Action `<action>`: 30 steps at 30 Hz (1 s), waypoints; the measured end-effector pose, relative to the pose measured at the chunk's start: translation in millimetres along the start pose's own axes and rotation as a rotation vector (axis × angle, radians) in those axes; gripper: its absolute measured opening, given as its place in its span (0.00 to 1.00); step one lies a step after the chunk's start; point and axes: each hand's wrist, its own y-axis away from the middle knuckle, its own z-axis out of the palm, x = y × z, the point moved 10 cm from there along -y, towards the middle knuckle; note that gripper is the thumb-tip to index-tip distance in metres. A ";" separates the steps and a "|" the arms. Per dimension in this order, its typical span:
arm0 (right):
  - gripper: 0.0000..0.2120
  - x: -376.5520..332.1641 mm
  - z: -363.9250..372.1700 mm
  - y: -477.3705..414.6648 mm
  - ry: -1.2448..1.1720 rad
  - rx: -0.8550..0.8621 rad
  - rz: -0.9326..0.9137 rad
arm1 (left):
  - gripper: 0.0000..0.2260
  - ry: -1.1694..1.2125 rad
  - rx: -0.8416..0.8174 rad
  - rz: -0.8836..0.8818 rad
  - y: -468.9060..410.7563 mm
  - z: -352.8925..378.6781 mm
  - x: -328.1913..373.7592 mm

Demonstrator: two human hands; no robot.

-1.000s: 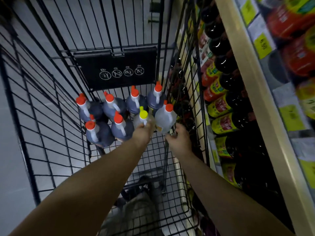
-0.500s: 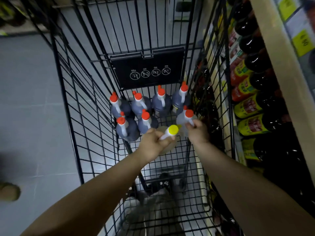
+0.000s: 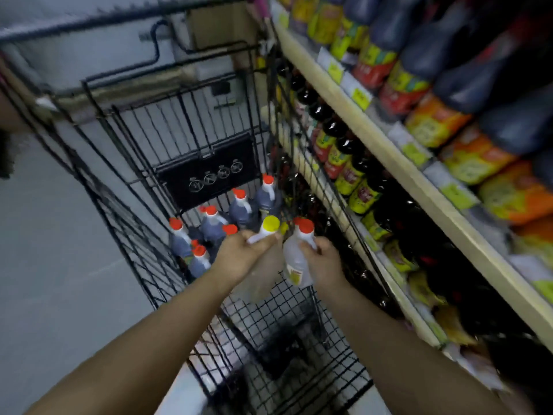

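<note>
Right, both hands are down inside the cart (image 3: 278, 313), each with a bottle. My left hand (image 3: 239, 259) has its fingers curled tight round the neck of the yellow-cap bottle (image 3: 263, 275), just under the cap. The cap pokes out past the knuckles and the pale body hangs tilted below the palm; I cannot tell whether its base rests on the wire floor. My right hand (image 3: 324, 262) wraps the clear bottle (image 3: 294, 259) from its right side, fingers closed round the upper body, with the orange cap standing above the fingertips. This bottle sits close to upright, and its yellow label shows low down, below the fingers. The two bottles are just beside each other between my hands; whether they touch I cannot tell through the blur. Beyond the left fingers, further into the cart, the dark bottles (image 3: 212, 229) stand upright in a cluster with orange caps, the nearest just past my left knuckles. Behind them, further still from the fingertips, a black plaque (image 3: 209, 172) hangs on the cart's end wall. To the right of my right fingers, through the wire side, runs the shelf (image 3: 389, 148). Its lower tier is packed with dark jars (image 3: 344, 154) bearing yellow and red labels, near the right hand but apart from it.
</note>
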 end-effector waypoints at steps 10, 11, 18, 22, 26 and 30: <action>0.22 -39.8 -94.2 180.8 -0.164 0.546 -0.093 | 0.21 -0.249 -0.399 0.341 89.8 32.6 92.8; 0.22 -37.4 -105.5 202.3 -0.176 0.606 -0.102 | 0.21 -0.275 -0.432 0.367 101.6 43.2 101.6; 0.21 44.7 -166.5 350.5 -0.256 0.918 0.066 | 0.19 -0.406 -0.793 0.539 226.4 159.1 120.9; 0.19 102.9 -191.9 443.8 -0.335 1.137 0.183 | 0.18 -0.453 -0.992 0.580 315.0 226.9 104.5; 0.19 153.6 -209.0 540.8 -0.397 1.339 0.290 | 0.14 -0.492 -1.210 0.625 411.5 284.0 71.1; 0.17 194.5 -215.7 635.8 -0.487 1.491 0.343 | 0.23 -0.583 -1.399 0.677 511.6 325.2 33.0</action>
